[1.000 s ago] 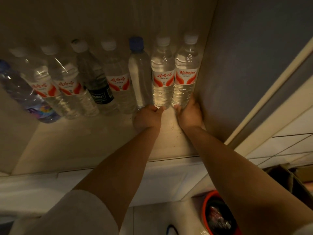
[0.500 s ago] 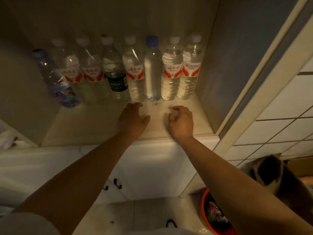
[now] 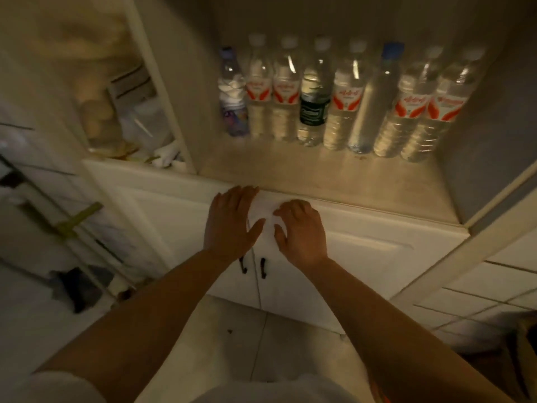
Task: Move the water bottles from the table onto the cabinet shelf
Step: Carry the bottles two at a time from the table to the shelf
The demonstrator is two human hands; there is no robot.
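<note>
Several clear water bottles stand upright in a row at the back of the cabinet shelf (image 3: 319, 181). Most carry red-and-white labels, such as the rightmost bottle (image 3: 441, 109); one has a dark label (image 3: 313, 107), one a blue cap (image 3: 374, 103), and the leftmost a purple label (image 3: 232, 100). My left hand (image 3: 231, 221) and my right hand (image 3: 299, 228) hover side by side below the shelf's front edge, in front of the white lower doors. Both hands hold nothing, and their fingers are apart. The table is out of sight.
White cabinet doors with two dark handles (image 3: 252, 267) sit under the shelf. A glass-fronted compartment (image 3: 122, 106) with cluttered items lies to the left. A grey side wall (image 3: 494, 126) bounds the shelf on the right. The tiled floor (image 3: 261, 344) is below.
Both hands let go of the two rightmost bottles and drew back from the shelf to below its front edge. The view pulled back and shifted left.
</note>
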